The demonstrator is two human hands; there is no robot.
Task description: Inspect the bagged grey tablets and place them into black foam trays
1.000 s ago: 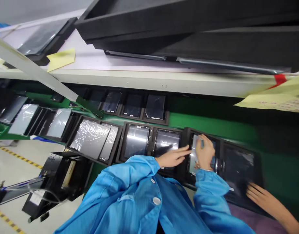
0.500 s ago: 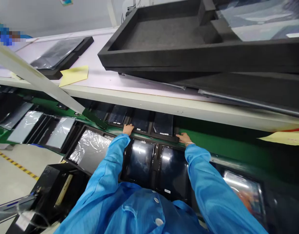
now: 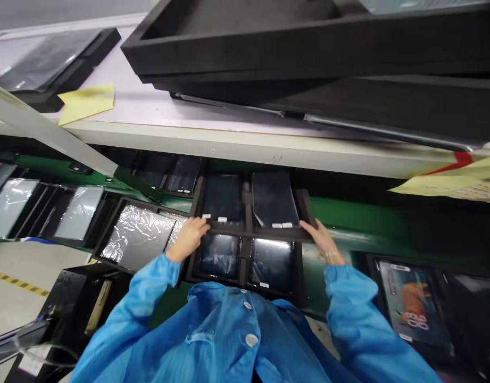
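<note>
Your left hand and right hand hold a black foam tray at the center of the frame, the left with its fingers closed on the near left corner, the right pinching the near right corner; how the thumbs sit underneath cannot be told. In the tray lie two dark panels side by side, the left panel flat in its compartment and the right panel skewed, its film lifting at the lower left, both with small white labels along their near edges. Just below in the frame, partly covered by your tray's front rim, a second tray bears two glossy screens; whether the two trays touch is unclear. Your blue sleeves reach in from the bottom of the frame. At left of center, silvery film-wrapped sheets fill another tray, while at lower right a lit display shows an orange shape. A green surface runs beneath the row. Across the upper frame, a white shelf carries stacked foam trays, with a yellow note at upper left and yellow paper at the right edge.
</note>
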